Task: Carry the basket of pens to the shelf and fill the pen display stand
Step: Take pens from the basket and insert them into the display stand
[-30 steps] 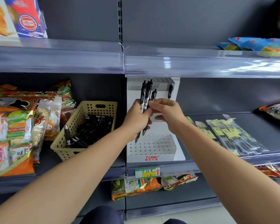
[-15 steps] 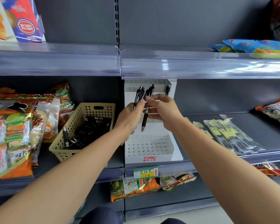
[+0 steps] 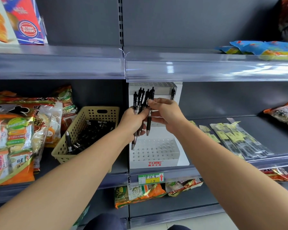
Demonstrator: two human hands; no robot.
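A white pen display stand [image 3: 154,153] with rows of holes sits on the middle shelf, one black pen [image 3: 172,94] hanging in its top right. My left hand [image 3: 133,122] grips a bundle of black pens [image 3: 137,103] upright in front of the stand. My right hand [image 3: 165,113] pinches a single black pen [image 3: 148,123] beside that bundle, tip pointing down. The beige perforated basket [image 3: 73,138] stands on the shelf to the left, with several black pens lying inside.
Snack bags [image 3: 15,138] crowd the shelf left of the basket. Packaged pens in clear sleeves [image 3: 236,138] lie right of the stand. The upper shelf edge [image 3: 173,70] overhangs just above the stand. A price label [image 3: 150,178] is clipped below.
Both hands stayed in front of the stand. The bundle in my left hand now stands more upright, and my right hand has drawn one pen slightly apart from it.
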